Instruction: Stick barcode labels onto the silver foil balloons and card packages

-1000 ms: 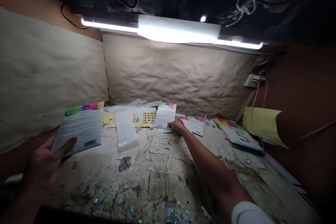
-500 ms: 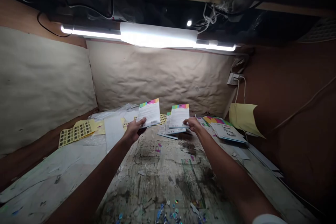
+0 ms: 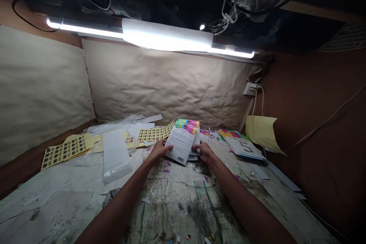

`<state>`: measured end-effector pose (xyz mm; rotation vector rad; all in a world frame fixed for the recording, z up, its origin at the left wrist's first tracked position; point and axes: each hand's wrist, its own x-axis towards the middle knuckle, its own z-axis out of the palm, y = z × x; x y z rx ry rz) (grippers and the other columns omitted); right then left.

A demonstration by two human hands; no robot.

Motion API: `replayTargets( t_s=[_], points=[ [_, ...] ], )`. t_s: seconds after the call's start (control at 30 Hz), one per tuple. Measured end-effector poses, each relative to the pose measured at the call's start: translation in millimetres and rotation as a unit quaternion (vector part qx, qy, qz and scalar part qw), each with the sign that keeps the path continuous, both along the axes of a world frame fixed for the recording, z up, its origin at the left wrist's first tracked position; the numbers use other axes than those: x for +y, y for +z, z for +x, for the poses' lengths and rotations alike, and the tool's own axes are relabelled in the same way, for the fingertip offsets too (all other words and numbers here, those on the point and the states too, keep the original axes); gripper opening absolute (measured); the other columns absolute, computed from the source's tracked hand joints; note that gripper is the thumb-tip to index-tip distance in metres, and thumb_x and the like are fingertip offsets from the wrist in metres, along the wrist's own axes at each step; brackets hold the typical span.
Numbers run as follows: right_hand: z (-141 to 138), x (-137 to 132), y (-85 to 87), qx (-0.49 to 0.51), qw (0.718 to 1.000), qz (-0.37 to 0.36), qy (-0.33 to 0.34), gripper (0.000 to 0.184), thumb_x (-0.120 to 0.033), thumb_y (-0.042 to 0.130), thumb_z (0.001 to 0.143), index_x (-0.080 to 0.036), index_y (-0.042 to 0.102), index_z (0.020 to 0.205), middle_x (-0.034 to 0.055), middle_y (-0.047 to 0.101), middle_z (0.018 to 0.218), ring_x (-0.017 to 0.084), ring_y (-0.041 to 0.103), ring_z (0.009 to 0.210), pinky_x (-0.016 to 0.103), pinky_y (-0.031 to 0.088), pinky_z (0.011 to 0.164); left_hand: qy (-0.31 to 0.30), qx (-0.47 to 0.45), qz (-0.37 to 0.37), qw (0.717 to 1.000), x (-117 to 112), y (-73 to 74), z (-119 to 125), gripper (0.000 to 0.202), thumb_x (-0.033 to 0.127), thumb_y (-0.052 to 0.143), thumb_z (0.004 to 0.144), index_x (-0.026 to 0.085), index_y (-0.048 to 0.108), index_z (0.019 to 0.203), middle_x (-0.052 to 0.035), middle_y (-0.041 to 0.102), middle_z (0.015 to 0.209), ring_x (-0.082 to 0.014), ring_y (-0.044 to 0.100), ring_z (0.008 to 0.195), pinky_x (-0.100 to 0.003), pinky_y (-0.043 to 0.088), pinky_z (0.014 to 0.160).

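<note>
Worn, stained tabletop (image 3: 177, 206) under a lit tube lamp (image 3: 168, 37): at its far middle, the left hand (image 3: 158, 151) is clamped on a printed packet (image 3: 180, 144), and the right hand (image 3: 205, 152), apart from it, grips the right edge of a second packet (image 3: 197, 140) overlapped behind. Leftward lie a translucent sleeve (image 3: 116, 158) and a yellow sticker sheet (image 3: 65, 151); rightward, a card stack (image 3: 246, 147) marked 5 lies near yellow paper (image 3: 261, 132).
</note>
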<state>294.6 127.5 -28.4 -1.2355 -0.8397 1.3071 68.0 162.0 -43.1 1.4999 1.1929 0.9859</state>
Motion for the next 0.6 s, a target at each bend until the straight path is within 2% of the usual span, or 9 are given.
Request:
replayTargets(
  t_s=[0.1, 0.23, 0.3, 0.37, 0.47, 0.53, 0.6],
  points=[
    [10.2, -18.3, -1.0, 0.018, 0.998, 0.06, 0.007, 0.033, -0.004, 0.065, 0.058, -0.016, 0.061, 0.089, 0.0006, 0.07, 0.076, 0.02, 0.067, 0.068, 0.03, 0.053, 0.064, 0.001, -0.017, 0.03, 0.999, -5.6, 3.4, 2.8, 0.036, 0.04, 0.076, 0.07, 0.014, 0.06, 0.088, -0.0064, 0.068, 0.087, -0.0235, 0.065, 0.083, -0.031, 0.05, 0.07],
    [17.5, -32.5, 6.9, 0.039, 0.995, 0.094, 0.017, 0.034, -0.006, 0.062, 0.049, -0.016, 0.062, 0.082, 0.003, 0.071, 0.075, 0.023, 0.068, 0.073, 0.029, 0.052, 0.064, -0.001, -0.018, 0.038, 0.999, -14.0, 10.2, 13.0, 0.039, 0.046, 0.073, 0.068, 0.016, 0.056, 0.085, -0.0058, 0.066, 0.085, -0.0232, 0.064, 0.081, -0.029, 0.047, 0.066],
    [19.6, -40.3, 14.7, 0.048, 0.994, 0.093, 0.028, 0.031, -0.011, 0.064, 0.051, -0.016, 0.062, 0.082, 0.0055, 0.072, 0.077, 0.026, 0.069, 0.076, 0.031, 0.053, 0.064, 0.002, -0.009, 0.03, 1.0, -21.4, 13.7, 18.3, 0.039, 0.047, 0.073, 0.068, 0.016, 0.055, 0.083, -0.0058, 0.065, 0.083, -0.0235, 0.064, 0.079, -0.028, 0.046, 0.063],
    [18.9, -51.6, 21.8, 0.057, 0.993, 0.088, 0.046, 0.026, -0.023, 0.067, 0.059, -0.017, 0.064, 0.084, 0.0088, 0.073, 0.081, 0.029, 0.069, 0.082, 0.036, 0.054, 0.067, 0.003, -0.003, 0.017, 1.0, -32.9, 16.2, 22.7, 0.04, 0.049, 0.072, 0.069, 0.016, 0.054, 0.084, -0.0062, 0.065, 0.08, -0.0246, 0.064, 0.076, -0.029, 0.046, 0.059],
    [7.5, -73.9, 23.1, 0.069, 0.99, 0.098, 0.076, 0.034, -0.047, 0.063, 0.074, -0.019, 0.066, 0.092, 0.0111, 0.073, 0.09, 0.032, 0.067, 0.094, 0.042, 0.055, 0.074, -0.005, -0.014, 0.001, 1.0, -56.7, 17.9, 25.3, 0.051, 0.047, 0.076, 0.067, 0.016, 0.054, 0.1, -0.0083, 0.068, 0.083, -0.0261, 0.066, 0.076, -0.03, 0.048, 0.059],
    [-6.2, -87.8, 16.9, 0.062, 0.984, 0.139, 0.089, 0.039, -0.048, 0.069, 0.073, -0.02, 0.065, 0.1, 0.0097, 0.072, 0.096, 0.032, 0.066, 0.096, 0.042, 0.054, 0.078, -0.022, -0.036, -0.001, 0.999, -72.7, 18.8, 22.6, 0.071, 0.043, 0.082, 0.062, 0.017, 0.048, 0.117, -0.0114, 0.07, 0.096, -0.0265, 0.068, 0.085, -0.031, 0.052, 0.065],
    [-18.9, -94.4, 9.9, 0.036, 0.974, 0.189, 0.118, 0.046, -0.04, 0.078, 0.068, -0.021, 0.063, 0.107, 0.0081, 0.071, 0.102, 0.029, 0.066, 0.097, 0.04, 0.053, 0.083, -0.051, -0.083, -0.003, 0.995, -85.2, 20.1, 16.3, 0.078, 0.039, 0.087, 0.058, 0.016, 0.049, 0.122, -0.015, 0.07, 0.109, -0.0278, 0.068, 0.096, -0.033, 0.054, 0.076]
  ],
)
